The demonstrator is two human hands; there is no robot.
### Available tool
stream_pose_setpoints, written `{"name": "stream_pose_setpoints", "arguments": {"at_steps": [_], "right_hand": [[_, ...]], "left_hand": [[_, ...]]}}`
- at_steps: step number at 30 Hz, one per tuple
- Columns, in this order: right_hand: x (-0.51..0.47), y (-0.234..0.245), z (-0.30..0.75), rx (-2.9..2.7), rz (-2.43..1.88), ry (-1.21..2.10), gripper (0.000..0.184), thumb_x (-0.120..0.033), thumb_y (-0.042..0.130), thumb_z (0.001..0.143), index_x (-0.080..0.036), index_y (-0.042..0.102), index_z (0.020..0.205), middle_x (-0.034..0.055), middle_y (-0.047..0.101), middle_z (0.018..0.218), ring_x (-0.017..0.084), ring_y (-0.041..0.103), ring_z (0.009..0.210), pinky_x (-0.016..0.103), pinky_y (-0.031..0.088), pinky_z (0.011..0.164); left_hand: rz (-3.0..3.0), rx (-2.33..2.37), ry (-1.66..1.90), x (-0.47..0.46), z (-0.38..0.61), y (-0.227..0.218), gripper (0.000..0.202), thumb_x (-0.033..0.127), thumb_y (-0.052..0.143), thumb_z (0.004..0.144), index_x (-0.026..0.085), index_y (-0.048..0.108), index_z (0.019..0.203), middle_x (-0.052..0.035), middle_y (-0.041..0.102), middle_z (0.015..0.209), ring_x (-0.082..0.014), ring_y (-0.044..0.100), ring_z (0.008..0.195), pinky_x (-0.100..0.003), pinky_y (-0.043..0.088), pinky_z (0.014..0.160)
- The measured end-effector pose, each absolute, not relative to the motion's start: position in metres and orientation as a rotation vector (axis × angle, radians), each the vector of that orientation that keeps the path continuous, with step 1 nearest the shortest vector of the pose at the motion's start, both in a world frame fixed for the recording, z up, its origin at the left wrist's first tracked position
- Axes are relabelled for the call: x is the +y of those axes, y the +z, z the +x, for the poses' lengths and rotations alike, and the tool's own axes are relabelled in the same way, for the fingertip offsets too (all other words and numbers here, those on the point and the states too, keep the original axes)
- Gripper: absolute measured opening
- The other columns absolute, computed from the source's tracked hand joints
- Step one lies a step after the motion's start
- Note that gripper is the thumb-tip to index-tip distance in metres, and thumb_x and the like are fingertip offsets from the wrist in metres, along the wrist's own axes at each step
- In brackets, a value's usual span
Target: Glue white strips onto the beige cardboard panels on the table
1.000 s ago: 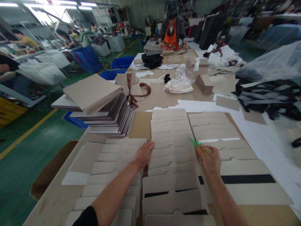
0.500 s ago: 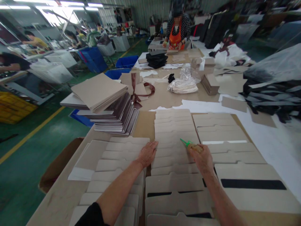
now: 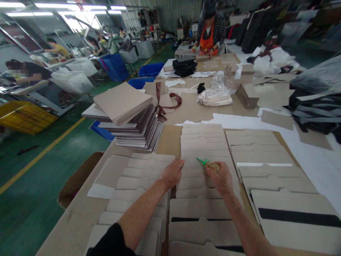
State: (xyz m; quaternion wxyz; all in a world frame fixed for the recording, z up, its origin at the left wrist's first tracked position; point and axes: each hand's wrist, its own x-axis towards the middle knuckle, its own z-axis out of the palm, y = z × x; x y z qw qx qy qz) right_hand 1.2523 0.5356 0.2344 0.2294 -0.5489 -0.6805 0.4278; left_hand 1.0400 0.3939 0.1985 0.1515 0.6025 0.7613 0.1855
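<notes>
My right hand (image 3: 221,176) is closed around a glue bottle (image 3: 213,166) with a brownish body and a thin green nozzle (image 3: 201,161). The nozzle points left, over the middle row of overlapping beige boards (image 3: 200,186). My left hand (image 3: 173,174) lies with fingers extended across the gap, its fingertips at the left edge of that row. Beneath my left forearm runs another row of notched boards (image 3: 128,193). A third row (image 3: 277,183) lies to the right of my right hand, its nearest board bearing a black strip (image 3: 299,217).
A tall stack of boards (image 3: 124,103) stands at the table's left edge. Farther back are a brown ribbon (image 3: 176,101), a plastic-wrapped white bundle (image 3: 215,96) and black pieces (image 3: 184,67). Another person (image 3: 209,37) in an orange apron works at the far end.
My right hand has moved the glue bottle leftward over the middle row. My left hand stays nearly in place on the boards. The view has turned slightly left.
</notes>
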Motion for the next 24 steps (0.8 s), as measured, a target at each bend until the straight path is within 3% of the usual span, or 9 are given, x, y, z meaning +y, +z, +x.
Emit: {"name": "stream_pose_setpoints", "arguments": {"at_steps": [5,12,18,21,24], "right_hand": [[0.523,0.237,1.236,-1.932,-1.489,1.188,0.049,-0.049,0.064,0.072,-0.019,0.058,0.110,0.0094,0.063,0.105,0.026,0.061,0.094,0.037,0.049,0.082],[0.508,0.238,1.220,-1.957,-1.434,1.214,0.047,-0.050,0.061,0.072,-0.018,0.058,0.107,0.0110,0.062,0.105,0.028,0.059,0.096,0.040,0.048,0.087],[0.501,0.239,1.211,-1.937,-1.418,1.208,0.049,-0.050,0.061,0.070,-0.018,0.060,0.107,0.0129,0.063,0.107,0.029,0.061,0.097,0.041,0.049,0.088],[0.497,0.240,1.209,-1.874,-1.417,1.269,0.049,-0.049,0.063,0.069,-0.018,0.061,0.107,0.0124,0.066,0.104,0.029,0.063,0.095,0.040,0.051,0.085],[0.495,0.243,1.211,-1.757,-1.433,1.433,0.052,-0.049,0.067,0.068,-0.019,0.060,0.110,0.0093,0.068,0.097,0.027,0.065,0.087,0.037,0.054,0.072]], "left_hand": [[1.703,2.190,0.570,0.391,1.039,0.195,0.052,0.012,0.040,0.090,0.013,0.043,0.142,-0.0156,0.057,0.141,-0.0234,0.051,0.133,-0.046,0.040,0.117],[1.675,2.175,0.631,0.389,1.038,0.189,0.063,0.010,0.036,0.092,0.012,0.020,0.153,-0.0151,0.060,0.137,-0.0215,0.053,0.131,-0.044,0.044,0.113],[1.621,2.225,0.781,0.387,1.037,0.179,0.068,0.008,0.035,0.090,0.010,0.011,0.153,-0.0206,0.057,0.137,-0.0218,0.056,0.129,-0.044,0.048,0.110],[1.678,2.267,0.816,0.388,1.035,0.177,0.067,0.006,0.034,0.089,0.008,0.012,0.153,-0.0189,0.061,0.129,-0.0196,0.060,0.122,-0.040,0.052,0.105],[1.711,2.324,0.802,0.394,1.028,0.180,0.061,0.006,0.031,0.092,0.008,0.019,0.151,-0.0177,0.064,0.122,-0.0203,0.062,0.115,-0.042,0.052,0.104]]}}
